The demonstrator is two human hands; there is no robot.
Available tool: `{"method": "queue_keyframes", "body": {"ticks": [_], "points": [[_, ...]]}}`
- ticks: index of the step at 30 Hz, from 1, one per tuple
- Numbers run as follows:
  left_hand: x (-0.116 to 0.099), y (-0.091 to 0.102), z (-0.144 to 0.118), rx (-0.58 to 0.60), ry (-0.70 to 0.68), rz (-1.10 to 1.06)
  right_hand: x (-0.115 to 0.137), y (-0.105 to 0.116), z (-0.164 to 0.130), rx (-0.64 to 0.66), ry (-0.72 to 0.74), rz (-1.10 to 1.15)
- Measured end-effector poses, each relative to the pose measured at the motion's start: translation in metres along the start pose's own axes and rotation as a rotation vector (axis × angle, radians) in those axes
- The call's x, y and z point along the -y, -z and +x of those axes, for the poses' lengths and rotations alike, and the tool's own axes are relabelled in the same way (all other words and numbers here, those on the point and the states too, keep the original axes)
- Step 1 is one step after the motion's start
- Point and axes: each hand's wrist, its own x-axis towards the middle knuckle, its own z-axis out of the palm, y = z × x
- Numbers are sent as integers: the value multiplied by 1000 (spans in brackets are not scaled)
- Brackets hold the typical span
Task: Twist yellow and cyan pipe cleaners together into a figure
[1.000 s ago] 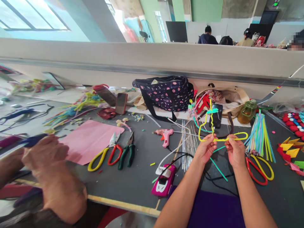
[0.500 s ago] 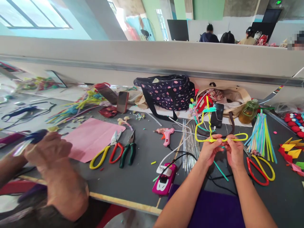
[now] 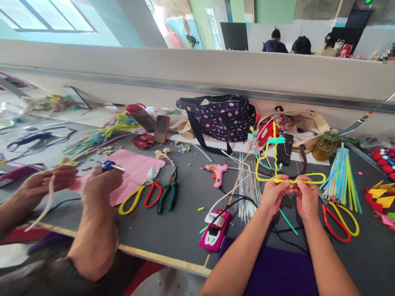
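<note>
A yellow pipe cleaner, bent into loops with a twisted upright stem, is pinched between my two hands above the table. Turquoise pipe cleaner is wound near the top of that stem. My left hand grips the yellow piece near the foot of the stem. Close beside it, my right hand pinches the same piece where a long flat loop sticks out to the right. The fingertips nearly meet and hide the exact joint. A loose turquoise pipe cleaner lies below my hands.
Scissors and a bundle of pipe cleaners lie right of my hands. To the left are thin wires, a pink glue gun, a magenta device and pliers. A co-worker's hands work at far left.
My hands keep their pinch on the yellow pipe cleaner, with almost no movement. The co-worker's hands have moved apart, one swinging right with a blue-handled tool. The view has shifted slightly.
</note>
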Motion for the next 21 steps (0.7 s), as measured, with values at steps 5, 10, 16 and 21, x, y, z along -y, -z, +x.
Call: {"method": "queue_keyframes", "body": {"ticks": [5,10,16,21], "points": [[-2,7,6,-52,6,60,4,4,6,-83,66,-3],[-4,12,10,-193,35,184,4,11,12,-151,132,31],[-3,3,2,-347,-313,332,4,11,11,-190,127,17],[-2,-4,-5,-284,-438,335,7,8,8,-193,115,38]]}}
